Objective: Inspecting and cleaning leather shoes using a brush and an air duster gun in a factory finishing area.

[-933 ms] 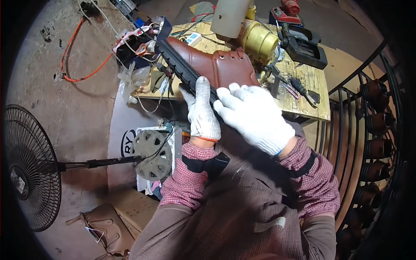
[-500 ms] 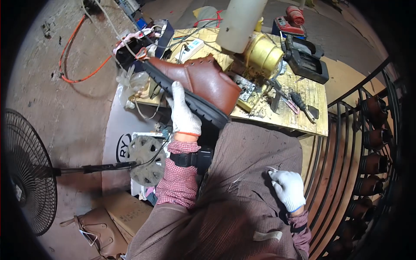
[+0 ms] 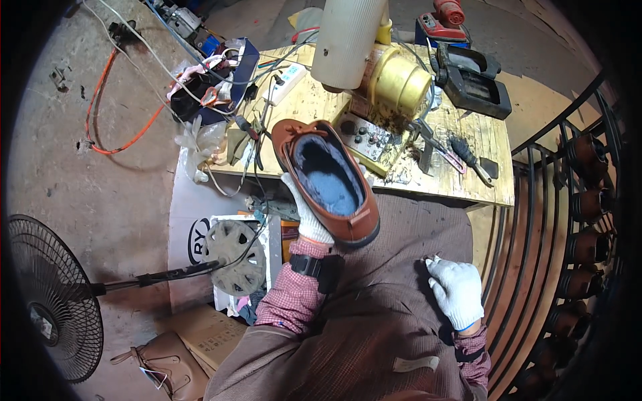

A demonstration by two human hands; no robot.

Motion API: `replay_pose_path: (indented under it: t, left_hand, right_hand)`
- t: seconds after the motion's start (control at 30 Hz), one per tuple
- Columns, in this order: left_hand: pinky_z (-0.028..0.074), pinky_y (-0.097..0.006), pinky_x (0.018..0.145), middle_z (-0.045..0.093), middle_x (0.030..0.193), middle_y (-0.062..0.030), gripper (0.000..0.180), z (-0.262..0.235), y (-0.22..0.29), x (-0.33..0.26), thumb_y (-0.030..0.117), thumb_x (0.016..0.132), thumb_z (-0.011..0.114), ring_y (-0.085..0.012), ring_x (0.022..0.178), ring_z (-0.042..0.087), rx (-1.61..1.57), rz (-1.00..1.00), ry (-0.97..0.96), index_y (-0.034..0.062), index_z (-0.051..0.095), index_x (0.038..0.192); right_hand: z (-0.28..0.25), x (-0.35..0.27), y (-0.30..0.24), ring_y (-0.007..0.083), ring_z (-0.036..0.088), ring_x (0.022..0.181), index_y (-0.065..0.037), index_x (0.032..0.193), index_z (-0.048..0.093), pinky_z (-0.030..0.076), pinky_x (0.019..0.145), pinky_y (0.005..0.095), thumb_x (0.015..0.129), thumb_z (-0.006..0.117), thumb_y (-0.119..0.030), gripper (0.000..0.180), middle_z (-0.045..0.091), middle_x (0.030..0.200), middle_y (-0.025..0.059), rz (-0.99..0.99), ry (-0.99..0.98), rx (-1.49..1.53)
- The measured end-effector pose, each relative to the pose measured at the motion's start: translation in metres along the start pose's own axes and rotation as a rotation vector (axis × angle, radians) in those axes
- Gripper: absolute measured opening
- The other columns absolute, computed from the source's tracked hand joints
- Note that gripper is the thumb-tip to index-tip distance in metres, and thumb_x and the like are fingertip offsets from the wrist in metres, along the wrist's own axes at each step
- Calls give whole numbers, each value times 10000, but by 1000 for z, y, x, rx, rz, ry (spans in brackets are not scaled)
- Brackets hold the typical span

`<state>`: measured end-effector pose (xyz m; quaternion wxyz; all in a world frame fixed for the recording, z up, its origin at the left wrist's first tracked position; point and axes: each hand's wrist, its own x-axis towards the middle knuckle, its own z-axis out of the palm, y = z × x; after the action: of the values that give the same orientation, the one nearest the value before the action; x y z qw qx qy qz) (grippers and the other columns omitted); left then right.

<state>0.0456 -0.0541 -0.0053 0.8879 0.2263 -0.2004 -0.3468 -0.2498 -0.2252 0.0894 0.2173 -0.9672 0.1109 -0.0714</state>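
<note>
Shoe (image 3: 331, 184) turned opening-up, left hand (image 3: 304, 210) gripping; workbench edge (image 3: 428, 190) probably touching.

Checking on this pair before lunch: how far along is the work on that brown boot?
Done: cannot tell; the sole faces away. In hand: the left hand holds the brown boot above the wooden workbench, opening up, blue lining showing. The right hand rests empty on the lap. Left: the screwdriver lies unused.

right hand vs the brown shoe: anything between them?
Nothing solid. The right hand rests on the person's lap, apart from the brown shoe, which the left hand holds up by its side, opening toward the camera. Only the brown apron fabric over the lap lies between them; the workbench clutter sits behind the shoe.
</note>
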Motion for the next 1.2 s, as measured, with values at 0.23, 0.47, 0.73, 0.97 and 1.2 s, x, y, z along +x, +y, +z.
replay_pose_path:
  t: [0.23, 0.47, 0.73, 0.97, 1.2]
  left_hand:
    - [459, -374, 1082, 576, 1345, -91, 510, -94, 8, 62, 400, 1090, 471, -226, 1198, 591, -74, 285, 231, 71, 424, 1477]
    - [386, -530, 1170, 589, 1357, -158, 635, -28, 44, 87, 611, 1014, 477, -352, 1286, 557, 99, 182, 306, 122, 508, 1419]
    - [373, -516, 1185, 552, 1456, -169, 672, -71, 29, 52, 631, 1025, 435, -334, 1362, 518, -496, -176, -10, 118, 495, 1455]
    - [390, -523, 1169, 553, 1456, -173, 698, -74, 4, -3, 652, 1016, 431, -340, 1347, 531, -582, -344, 176, 119, 492, 1462]
    - [406, -530, 1153, 555, 1456, -177, 724, -44, -29, -15, 673, 1006, 427, -346, 1331, 545, -611, -487, 205, 121, 488, 1470]
  right_hand:
    - [1, -13, 3, 327, 699, 877, -65, 1147, 732, 519, 786, 448, 809, 752, -157, 352, 747, 1049, 165, 84, -86, 0]
    - [3, -12, 12, 321, 708, 902, -71, 1151, 738, 530, 810, 448, 812, 753, -162, 352, 753, 1079, 164, 111, -137, -21]
    - [5, 3, 2, 329, 696, 888, -82, 1181, 724, 521, 796, 445, 845, 731, -186, 352, 746, 1109, 162, 18, -77, 1]
    - [-3, 53, -16, 338, 523, 1411, -1, 1529, 478, 397, 1176, 421, 901, 784, -425, 817, 516, 1553, 201, 99, 219, 815]
    - [43, 112, -54, 195, 663, 1154, 8, 1331, 672, 516, 999, 315, 932, 716, -170, 440, 716, 1274, 135, 269, 137, 1263]
